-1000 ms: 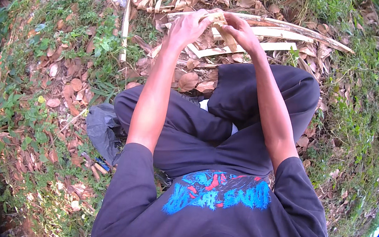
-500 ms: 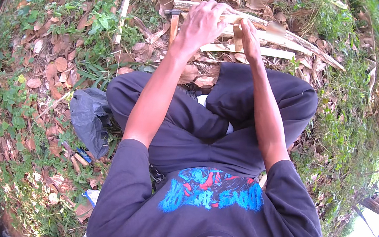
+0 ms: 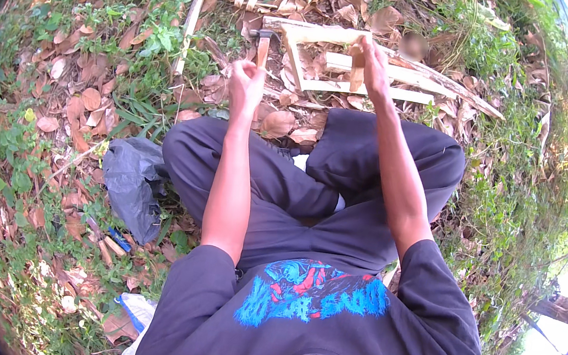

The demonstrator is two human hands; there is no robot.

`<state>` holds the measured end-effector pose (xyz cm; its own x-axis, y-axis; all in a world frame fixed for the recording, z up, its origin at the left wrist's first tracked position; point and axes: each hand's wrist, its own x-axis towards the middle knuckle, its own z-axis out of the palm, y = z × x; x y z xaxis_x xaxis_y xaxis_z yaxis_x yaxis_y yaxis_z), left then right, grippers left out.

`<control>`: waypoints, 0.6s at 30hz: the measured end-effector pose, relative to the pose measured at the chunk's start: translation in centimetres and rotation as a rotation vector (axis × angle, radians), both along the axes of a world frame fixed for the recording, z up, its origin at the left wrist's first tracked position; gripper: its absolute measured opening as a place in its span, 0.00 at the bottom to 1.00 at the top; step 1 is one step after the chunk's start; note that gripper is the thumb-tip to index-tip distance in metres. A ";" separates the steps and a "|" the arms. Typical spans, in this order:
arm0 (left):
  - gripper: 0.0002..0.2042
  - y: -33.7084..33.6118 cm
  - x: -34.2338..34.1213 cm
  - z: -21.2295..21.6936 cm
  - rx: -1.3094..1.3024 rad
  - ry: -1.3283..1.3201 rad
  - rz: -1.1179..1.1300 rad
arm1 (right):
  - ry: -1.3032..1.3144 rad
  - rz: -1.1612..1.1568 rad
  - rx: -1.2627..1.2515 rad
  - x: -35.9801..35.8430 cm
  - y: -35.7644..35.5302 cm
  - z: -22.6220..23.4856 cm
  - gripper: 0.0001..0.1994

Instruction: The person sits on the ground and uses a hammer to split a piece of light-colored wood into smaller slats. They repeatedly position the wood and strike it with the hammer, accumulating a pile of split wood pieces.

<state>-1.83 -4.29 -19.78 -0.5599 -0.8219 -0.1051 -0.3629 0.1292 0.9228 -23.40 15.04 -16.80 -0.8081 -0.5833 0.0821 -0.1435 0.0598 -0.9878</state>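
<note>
A rough frame of pale wooden strips (image 3: pixel 323 35) lies on the leaves in front of my crossed legs. My right hand (image 3: pixel 376 74) is closed on its far right corner, where a short wooden piece (image 3: pixel 356 76) runs toward me. To the left of the frame is a hammer (image 3: pixel 263 48), its dark head away from me and its wooden handle toward me. My left hand (image 3: pixel 245 86) is over the lower handle, thumb and fingers curled in a pinch. Whether they hold anything is too small to tell.
Long split sticks (image 3: pixel 444 84) lie beyond and right of the frame. Another stick (image 3: pixel 191 21) lies at the left. A black plastic bag (image 3: pixel 133 184) rests by my left knee, near wooden-handled tools (image 3: pixel 107 247) and a blue item (image 3: pixel 119 240). Dry leaves and grass surround me.
My left hand has let go of the frame's far strip and come left and nearer, to the hammer handle. My right hand stays at the frame's right corner.
</note>
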 end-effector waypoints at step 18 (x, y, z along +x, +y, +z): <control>0.42 7.5 -6.3 8.4 -0.102 0.450 -0.411 | -0.763 -0.286 -0.949 -5.6 1.4 20.0 0.23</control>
<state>-8.13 3.20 -11.40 -0.8042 -0.5230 0.2825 0.1570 0.2715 0.9495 -29.03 16.45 3.24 -0.9224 -0.3465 -0.1705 0.3847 -0.7860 -0.4840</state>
